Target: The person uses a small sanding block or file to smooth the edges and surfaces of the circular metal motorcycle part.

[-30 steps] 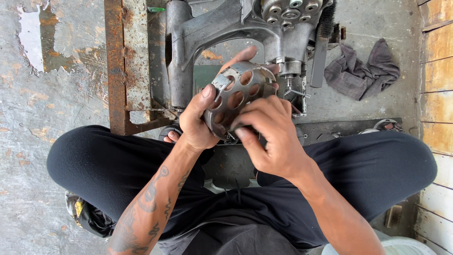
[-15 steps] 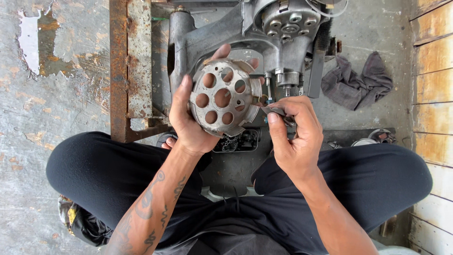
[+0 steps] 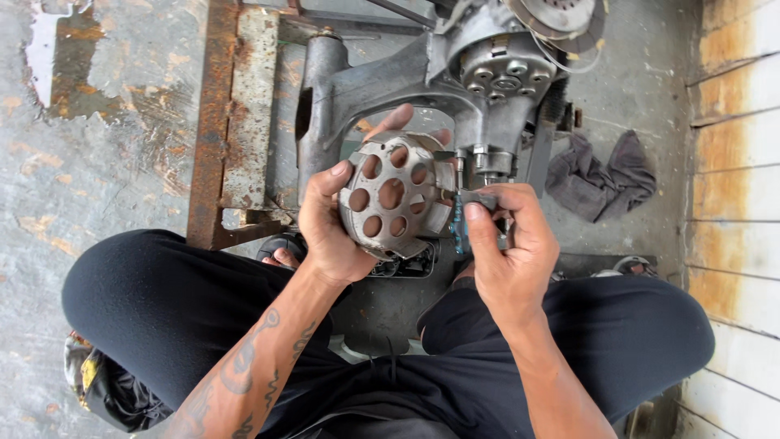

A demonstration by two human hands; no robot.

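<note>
My left hand grips a round grey metal drum with several round holes in its face, held upright in front of me with the face toward the camera. My right hand is closed on a small dark tool whose tip sits at the drum's right rim. Just behind both hands stands a grey cast engine casing with a bolted round cover. I sit cross-legged in black trousers on a concrete floor.
A rusty steel frame lies on the floor to the left of the casing. A crumpled dark rag lies at the right. A wall of pale, rust-stained boards runs down the right edge. A small dark part lies under the drum.
The drum has turned from side-on to face the camera. My right hand has come off the drum and moved to its right edge, gripping the small tool.
</note>
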